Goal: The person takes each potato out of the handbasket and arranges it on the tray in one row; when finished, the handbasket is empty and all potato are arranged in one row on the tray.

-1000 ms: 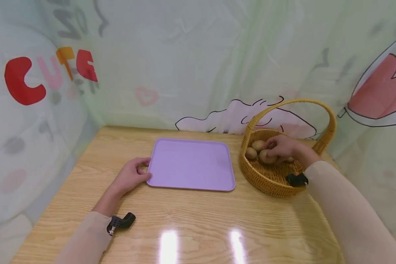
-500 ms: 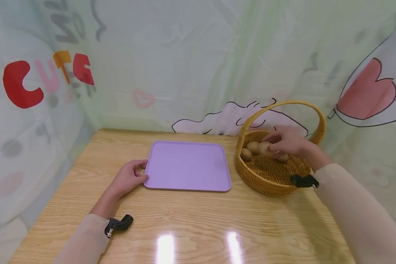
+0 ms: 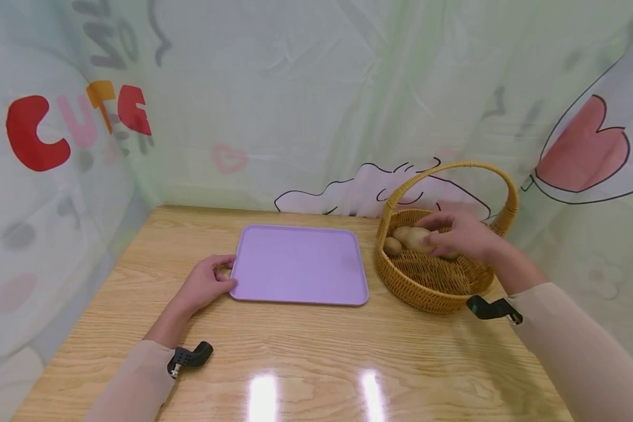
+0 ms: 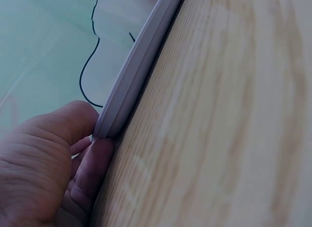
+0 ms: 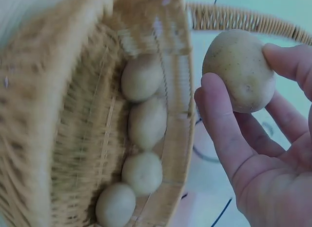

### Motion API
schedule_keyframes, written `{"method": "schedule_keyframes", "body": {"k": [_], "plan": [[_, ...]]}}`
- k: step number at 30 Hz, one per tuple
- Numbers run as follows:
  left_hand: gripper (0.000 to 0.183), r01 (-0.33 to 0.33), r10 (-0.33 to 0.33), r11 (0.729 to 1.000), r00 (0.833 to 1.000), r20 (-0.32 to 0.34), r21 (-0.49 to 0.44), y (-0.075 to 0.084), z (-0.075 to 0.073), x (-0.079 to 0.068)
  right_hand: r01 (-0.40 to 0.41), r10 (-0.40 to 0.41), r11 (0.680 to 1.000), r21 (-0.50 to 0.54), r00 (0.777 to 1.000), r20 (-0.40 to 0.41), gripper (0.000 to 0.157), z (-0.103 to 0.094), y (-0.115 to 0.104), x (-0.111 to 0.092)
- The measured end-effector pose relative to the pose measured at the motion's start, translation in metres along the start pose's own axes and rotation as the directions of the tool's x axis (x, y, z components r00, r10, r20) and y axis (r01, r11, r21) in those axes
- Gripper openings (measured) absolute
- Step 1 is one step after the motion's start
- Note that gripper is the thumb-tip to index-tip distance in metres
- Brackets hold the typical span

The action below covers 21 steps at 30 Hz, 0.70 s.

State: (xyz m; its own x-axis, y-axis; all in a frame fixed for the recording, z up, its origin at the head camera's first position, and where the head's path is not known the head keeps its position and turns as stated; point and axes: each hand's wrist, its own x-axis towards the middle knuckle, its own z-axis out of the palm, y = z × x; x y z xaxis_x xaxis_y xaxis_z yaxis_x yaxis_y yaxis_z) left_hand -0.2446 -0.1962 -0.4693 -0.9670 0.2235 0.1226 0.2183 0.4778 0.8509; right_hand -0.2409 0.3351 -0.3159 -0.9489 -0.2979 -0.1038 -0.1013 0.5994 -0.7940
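My right hand (image 3: pixel 466 237) holds a pale tan potato (image 5: pixel 239 71) between thumb and fingers, over the wicker basket (image 3: pixel 419 293) in the head view. Inside, several more potatoes (image 5: pixel 142 173) lie in a row along the wall, as the right wrist view shows. At the left of the table, my left hand (image 3: pixel 203 287) grips the left edge of a flat purple tray (image 3: pixel 298 266). The left wrist view has the thumb and a finger (image 4: pixel 97 158) meeting at the tray's rim, low against the wood.
The basket's tall arched handle (image 3: pixel 469 165) rises over its opening. A wooden table (image 3: pixel 295 340) bears tray and basket, side by side. Printed curtains (image 3: pixel 274 105) hang behind the table and along its sides.
My right hand has lifted the potato up from the others in the basket. The left hand stays at the tray's edge. The head view has shifted slightly.
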Motion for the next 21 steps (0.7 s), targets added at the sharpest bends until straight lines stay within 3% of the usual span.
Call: {"method": "schedule_keyframes", "body": {"k": [12,21], "plan": [[0.060,0.007,-0.007,1.000,1.000,0.001,0.002,-0.005,0.000,0.000,0.028,-0.033,0.991,0.133,0.999,0.033,0.041,0.055,-0.030,-0.002],[0.060,-0.007,0.007,1.000,1.000,-0.003,-0.002,-0.001,0.000,0.001,0.062,-0.077,0.976,0.210,0.995,0.064,0.042,0.092,-0.053,0.013]]}}
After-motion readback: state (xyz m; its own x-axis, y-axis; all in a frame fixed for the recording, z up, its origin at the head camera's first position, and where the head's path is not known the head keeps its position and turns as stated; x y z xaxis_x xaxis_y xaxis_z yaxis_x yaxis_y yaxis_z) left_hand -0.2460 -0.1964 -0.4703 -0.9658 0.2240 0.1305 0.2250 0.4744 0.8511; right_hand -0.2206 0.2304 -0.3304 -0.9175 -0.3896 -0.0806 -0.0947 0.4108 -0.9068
